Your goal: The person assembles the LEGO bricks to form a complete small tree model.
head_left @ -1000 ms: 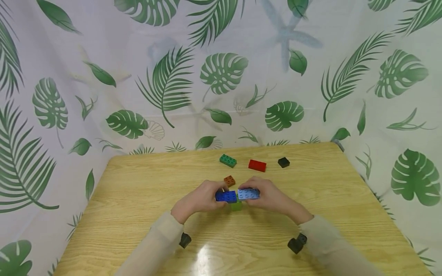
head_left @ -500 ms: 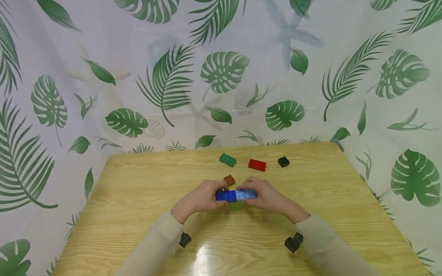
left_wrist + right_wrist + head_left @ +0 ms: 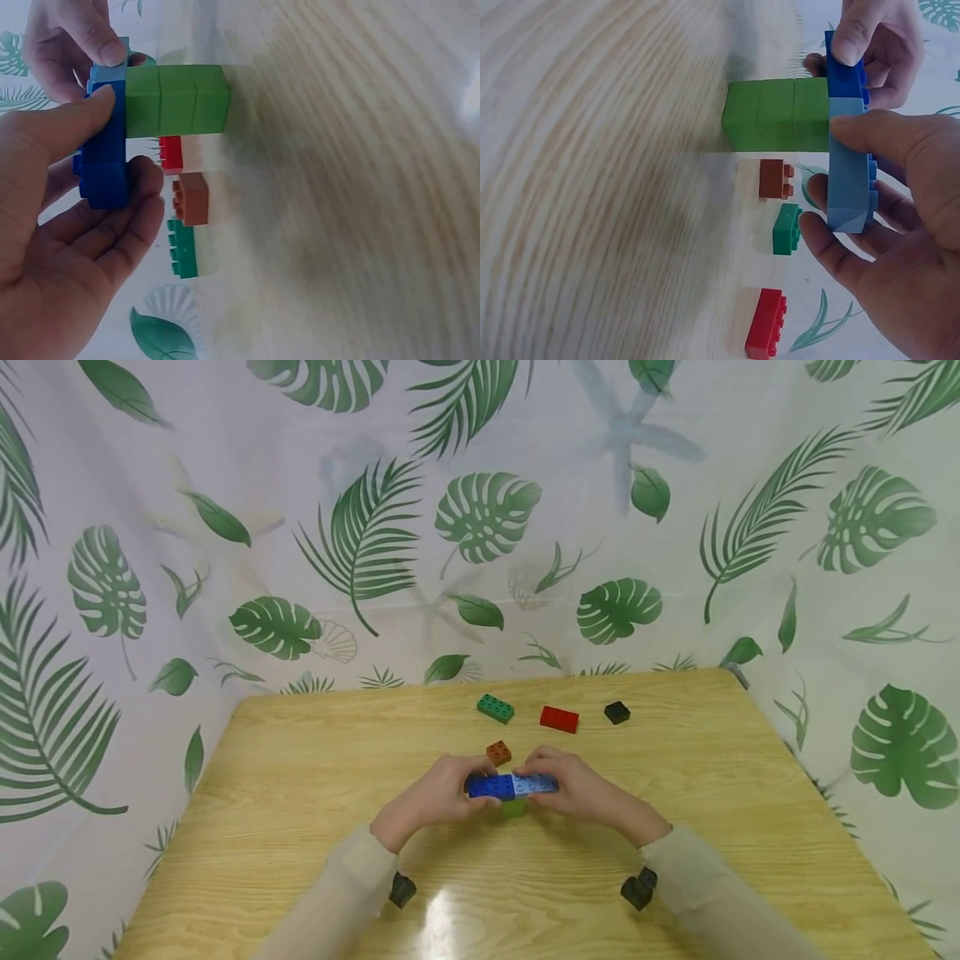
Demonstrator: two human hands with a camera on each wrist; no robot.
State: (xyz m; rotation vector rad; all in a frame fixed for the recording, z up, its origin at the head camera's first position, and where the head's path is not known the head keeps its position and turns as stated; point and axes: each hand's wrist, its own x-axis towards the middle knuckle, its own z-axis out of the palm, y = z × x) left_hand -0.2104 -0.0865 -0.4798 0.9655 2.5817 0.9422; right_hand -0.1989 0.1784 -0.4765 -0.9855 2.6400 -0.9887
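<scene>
My left hand (image 3: 471,787) pinches a dark blue brick (image 3: 491,787) that sits on top of a stack of light green bricks (image 3: 513,809) standing on the wooden table (image 3: 300,793). End to end with it lies a light blue brick (image 3: 537,784), pinched by my right hand (image 3: 553,782). The left wrist view has the dark blue brick (image 3: 105,150) between thumb and fingers against the green stack (image 3: 178,101). Seen from the right wrist, thumb and fingers grip the light blue brick (image 3: 849,169), with the dark blue brick (image 3: 844,75) touching its end.
Just behind the hands lies a brown brick (image 3: 498,752). Farther back are a teal-green brick (image 3: 495,708), a red brick (image 3: 558,719) and a small black brick (image 3: 617,712). A leaf-print curtain (image 3: 480,527) encloses the table's far and side edges.
The light blue brick has come down and left a little, and now lies level and flush against the dark blue brick's end. Both hands stay around the stack.
</scene>
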